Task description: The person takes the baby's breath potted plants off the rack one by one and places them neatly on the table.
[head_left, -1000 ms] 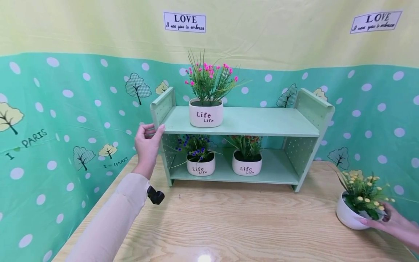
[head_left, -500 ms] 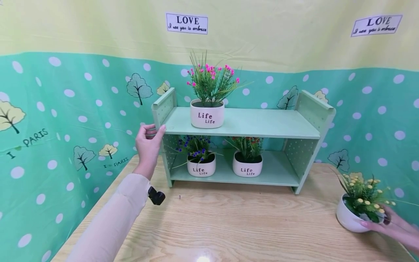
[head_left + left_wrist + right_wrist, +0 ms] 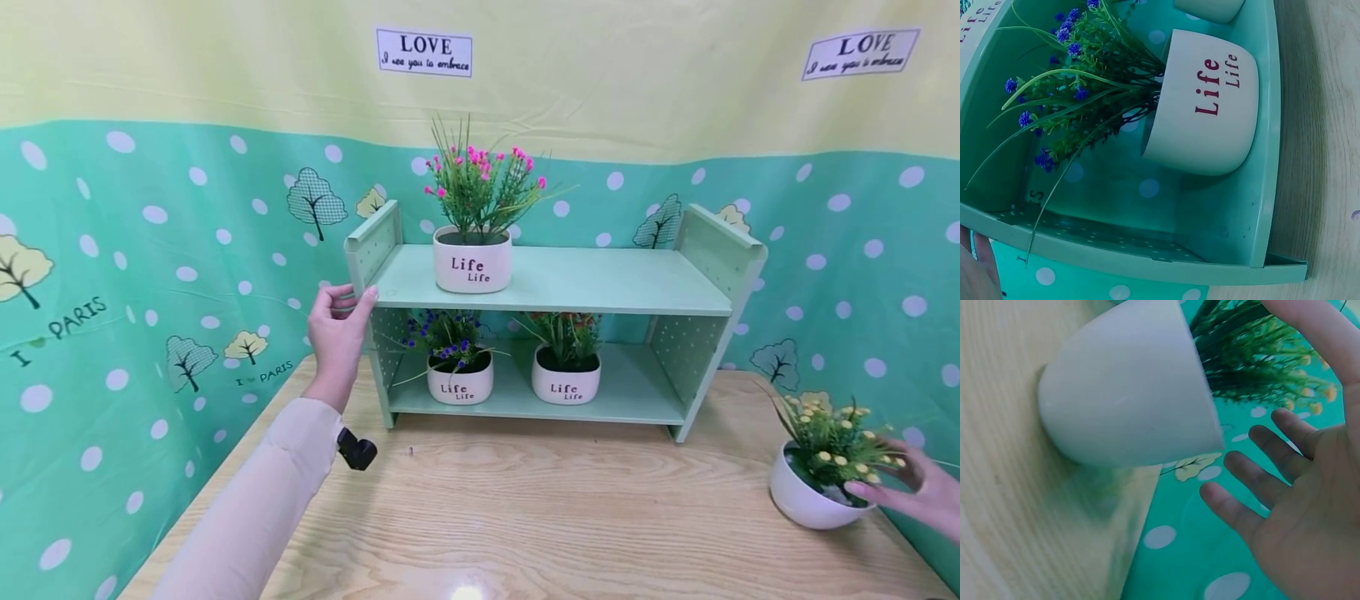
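Observation:
My left hand [image 3: 337,340] holds the left side panel of a pale green two-tier shelf [image 3: 600,279], its thumb at the front edge. In the left wrist view a bit of that hand [image 3: 977,269] shows by the panel. At the table's right edge stands a white pot [image 3: 810,498] of yellow flowers [image 3: 836,442]. Beside it is my right hand [image 3: 915,492], fingers spread. The right wrist view has these fingers [image 3: 1254,478] apart from the pot's wall. A pink-flowered pot [image 3: 472,265] sits on the upper tier, left of middle.
On the lower tier stand a blue-flowered pot [image 3: 460,385] and a red-flowered pot [image 3: 566,383], side by side. The wooden table [image 3: 525,508] extends in front of the shelf. A dotted green and yellow curtain [image 3: 187,208] hangs behind and at the sides.
My right hand has let go of the yellow-flowered pot and drawn back slightly to the right. That pot stays in place. The left hand has not moved on the shelf.

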`<action>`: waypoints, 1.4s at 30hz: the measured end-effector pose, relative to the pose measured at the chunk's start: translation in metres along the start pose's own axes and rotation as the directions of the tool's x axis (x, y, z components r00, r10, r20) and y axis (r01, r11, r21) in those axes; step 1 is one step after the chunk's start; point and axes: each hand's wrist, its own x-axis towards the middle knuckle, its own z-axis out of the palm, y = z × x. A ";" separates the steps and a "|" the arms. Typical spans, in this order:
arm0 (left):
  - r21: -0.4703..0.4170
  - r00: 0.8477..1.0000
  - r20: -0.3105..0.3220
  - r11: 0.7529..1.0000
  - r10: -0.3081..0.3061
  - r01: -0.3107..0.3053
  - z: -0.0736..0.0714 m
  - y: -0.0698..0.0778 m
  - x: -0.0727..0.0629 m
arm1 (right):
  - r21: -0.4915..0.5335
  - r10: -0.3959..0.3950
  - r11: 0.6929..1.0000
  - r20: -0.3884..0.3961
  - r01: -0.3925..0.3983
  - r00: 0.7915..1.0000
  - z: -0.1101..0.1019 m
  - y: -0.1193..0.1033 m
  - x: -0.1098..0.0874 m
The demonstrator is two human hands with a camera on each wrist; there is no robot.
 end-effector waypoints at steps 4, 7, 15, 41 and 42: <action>-0.002 1.000 0.000 1.000 -0.001 0.001 0.000 0.000 0.000 | 0.008 -0.032 0.999 0.001 0.032 0.999 -0.004 -0.017 -0.004; -0.002 1.000 0.001 1.000 -0.004 0.004 0.000 0.001 0.000 | 0.015 -0.082 0.996 -0.023 0.082 0.996 -0.008 -0.028 -0.005; 0.002 1.000 0.002 1.000 -0.004 0.004 -0.001 0.001 0.000 | 0.013 -0.150 0.988 -0.094 0.152 0.984 -0.014 -0.050 -0.002; 0.003 1.000 -0.017 1.000 -0.003 0.004 0.001 -0.003 0.002 | 0.021 -0.260 0.965 -0.054 0.261 0.964 -0.034 -0.134 0.003; 0.001 1.000 -0.016 1.000 -0.004 0.004 0.000 -0.003 0.003 | 0.015 -0.272 0.962 -0.052 0.273 0.961 -0.034 -0.137 0.003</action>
